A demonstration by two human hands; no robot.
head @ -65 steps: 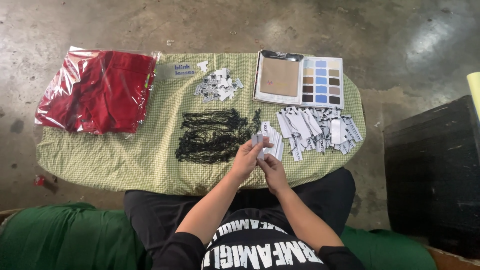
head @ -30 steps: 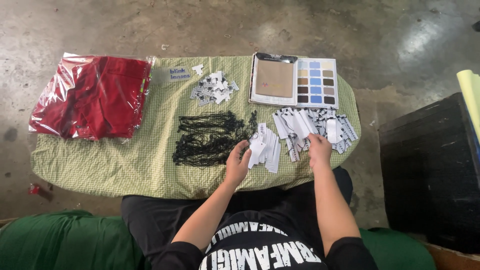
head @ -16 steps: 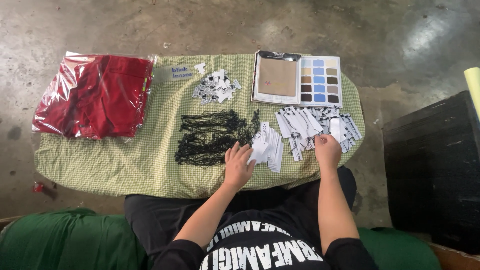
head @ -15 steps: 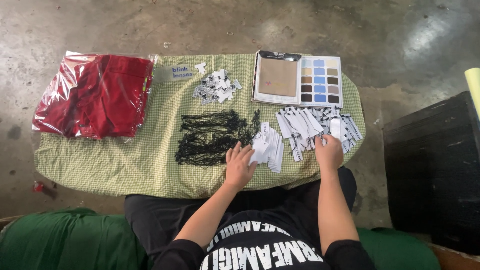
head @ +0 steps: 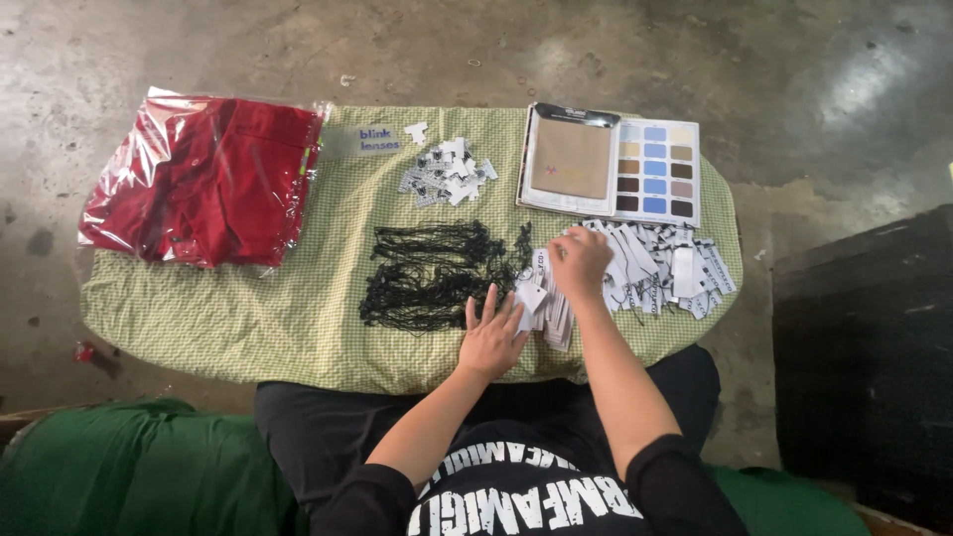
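The person sits at the near edge of a table under a green checked cloth (head: 248,318). Their left hand (head: 493,337) lies flat and unclenched, fingers spread, touching a small stack of white tags (head: 544,303) near the near edge. Their right hand (head: 581,263) reaches just beyond it, fingers curled onto the spread pile of white tags (head: 665,270) toward the right edge; I cannot tell whether it grips one. A heap of black strings (head: 432,273) lies at the middle. A colour swatch card (head: 615,164) sits at the far right, a bagged red garment (head: 204,179) at the far left corner.
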